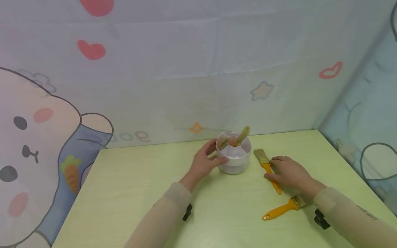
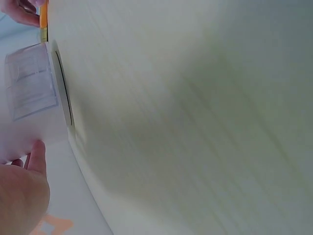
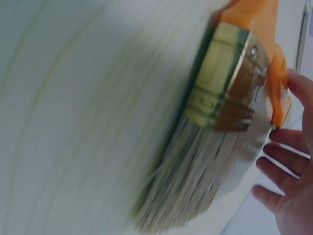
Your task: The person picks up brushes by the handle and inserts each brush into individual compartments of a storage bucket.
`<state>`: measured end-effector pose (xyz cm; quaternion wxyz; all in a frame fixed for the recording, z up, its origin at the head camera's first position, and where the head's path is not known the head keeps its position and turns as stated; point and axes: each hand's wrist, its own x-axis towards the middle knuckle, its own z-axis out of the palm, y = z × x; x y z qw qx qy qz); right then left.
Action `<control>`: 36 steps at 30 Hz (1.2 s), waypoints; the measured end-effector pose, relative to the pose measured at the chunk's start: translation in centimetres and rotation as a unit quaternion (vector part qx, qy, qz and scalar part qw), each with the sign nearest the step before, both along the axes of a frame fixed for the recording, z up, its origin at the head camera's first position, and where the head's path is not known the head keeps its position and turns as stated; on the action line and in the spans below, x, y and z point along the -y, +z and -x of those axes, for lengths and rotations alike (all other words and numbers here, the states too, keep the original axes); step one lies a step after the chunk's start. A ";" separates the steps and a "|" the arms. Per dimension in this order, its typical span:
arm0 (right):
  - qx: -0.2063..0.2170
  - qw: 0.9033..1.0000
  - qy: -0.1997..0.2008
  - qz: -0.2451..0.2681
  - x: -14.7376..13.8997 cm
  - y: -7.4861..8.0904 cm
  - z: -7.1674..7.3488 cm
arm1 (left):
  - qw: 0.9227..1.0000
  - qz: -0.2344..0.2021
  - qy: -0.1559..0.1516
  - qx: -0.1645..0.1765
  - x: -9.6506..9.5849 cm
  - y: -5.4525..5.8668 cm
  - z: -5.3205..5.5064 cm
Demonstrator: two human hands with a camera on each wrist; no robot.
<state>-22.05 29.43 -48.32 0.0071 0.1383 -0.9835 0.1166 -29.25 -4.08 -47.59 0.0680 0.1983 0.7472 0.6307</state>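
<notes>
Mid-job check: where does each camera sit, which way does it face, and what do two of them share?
Head: on the person's head, facing forward and down at the table; left hand, right hand and both sleeves show.
Left wrist: on that wrist, looking at the white holder and tabletop; left hand lower left, part of the right hand top left.
Right wrist: on that wrist, looking closely at a paintbrush; right hand at the right edge.
Shared: head and left wrist both show the holder.
</notes>
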 end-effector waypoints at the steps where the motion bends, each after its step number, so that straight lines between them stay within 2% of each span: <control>1: 0.000 1.000 0.005 0.003 -0.2 0.0 -0.1 | 1.000 0.002 0.000 0.000 0.0 0.0 0.0; 16: -0.048 0.995 0.083 0.009 -1.6 -0.4 0.8 | 1.000 0.011 -0.001 0.003 0.0 0.1 0.0; 23: -0.065 0.994 0.086 0.015 -1.4 -0.2 1.1 | 1.000 0.005 -0.002 0.005 0.0 0.1 0.0; 29: -0.068 0.995 0.071 0.018 -1.8 -0.4 1.1 | 1.000 0.010 -0.002 0.007 -0.1 0.1 0.0; 36: -0.089 0.993 0.075 0.022 -2.2 -0.7 1.2 | 1.000 0.008 0.001 0.007 0.0 0.2 -0.1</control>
